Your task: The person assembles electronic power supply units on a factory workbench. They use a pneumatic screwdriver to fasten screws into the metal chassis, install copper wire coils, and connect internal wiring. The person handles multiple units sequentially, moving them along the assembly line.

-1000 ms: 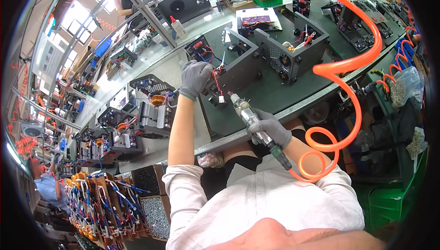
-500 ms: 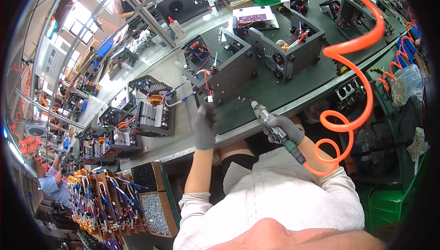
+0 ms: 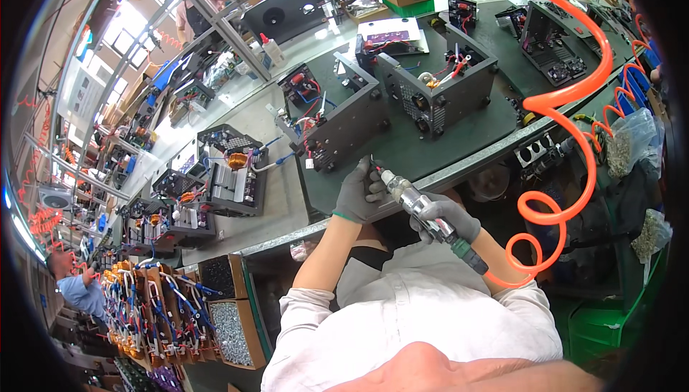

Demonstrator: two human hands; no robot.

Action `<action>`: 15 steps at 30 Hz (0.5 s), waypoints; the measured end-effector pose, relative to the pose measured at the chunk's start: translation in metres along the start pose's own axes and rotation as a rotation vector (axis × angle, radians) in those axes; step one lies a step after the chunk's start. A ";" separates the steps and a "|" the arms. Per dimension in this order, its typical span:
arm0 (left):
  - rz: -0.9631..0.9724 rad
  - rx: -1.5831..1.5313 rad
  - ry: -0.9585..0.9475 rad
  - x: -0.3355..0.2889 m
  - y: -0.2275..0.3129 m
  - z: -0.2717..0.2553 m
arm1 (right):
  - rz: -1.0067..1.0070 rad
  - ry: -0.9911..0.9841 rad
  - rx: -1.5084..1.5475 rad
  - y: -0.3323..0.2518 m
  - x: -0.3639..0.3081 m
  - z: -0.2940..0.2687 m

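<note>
My right hand (image 3: 453, 218), in a grey glove, is wrapped round an air screwdriver (image 3: 410, 199). The tool's tip points up and to the left, and an orange coiled hose (image 3: 567, 214) runs from its back end. At that tip, the gloved fingers of my left hand (image 3: 355, 194) are drawn together. Whatever they pinch is too small to make out. Just beyond both hands a dark grey metal housing (image 3: 350, 125) stands on the green mat (image 3: 430, 149), with wires and a white connector hanging at its left end. A second open housing (image 3: 463, 99) stands to its right.
Left of the mat sit units with copper coils (image 3: 237, 161). Low on the left are a cardboard box of small silvery parts (image 3: 233, 331) and bundled cables (image 3: 154, 313). The bench's metal edge (image 3: 459, 171) runs before me. Another person (image 3: 82, 291) is at far left.
My left hand has moved right, from beside the housing's left end to the screwdriver's tip, and its fingers have come together there. The right hand still grips the tool, only slightly shifted.
</note>
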State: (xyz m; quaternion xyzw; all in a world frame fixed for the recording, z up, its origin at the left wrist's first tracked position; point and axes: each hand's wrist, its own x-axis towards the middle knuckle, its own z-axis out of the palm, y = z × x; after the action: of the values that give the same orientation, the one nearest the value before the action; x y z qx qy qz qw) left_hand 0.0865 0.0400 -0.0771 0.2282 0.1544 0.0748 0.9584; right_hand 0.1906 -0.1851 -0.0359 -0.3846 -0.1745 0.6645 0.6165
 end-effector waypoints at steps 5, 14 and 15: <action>0.058 -0.010 -0.012 0.010 -0.010 0.022 | -0.052 -0.029 0.042 -0.009 -0.022 -0.008; 0.141 0.131 0.084 0.030 -0.017 0.017 | -0.109 -0.014 0.017 -0.008 -0.033 -0.025; 0.188 0.176 0.191 0.028 -0.013 0.019 | -0.109 -0.002 0.033 -0.007 -0.034 -0.028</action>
State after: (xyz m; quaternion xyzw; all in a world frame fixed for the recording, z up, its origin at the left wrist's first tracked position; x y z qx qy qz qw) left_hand 0.1202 0.0263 -0.0743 0.3165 0.2287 0.1715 0.9045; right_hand 0.2137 -0.2232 -0.0388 -0.3638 -0.1847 0.6331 0.6579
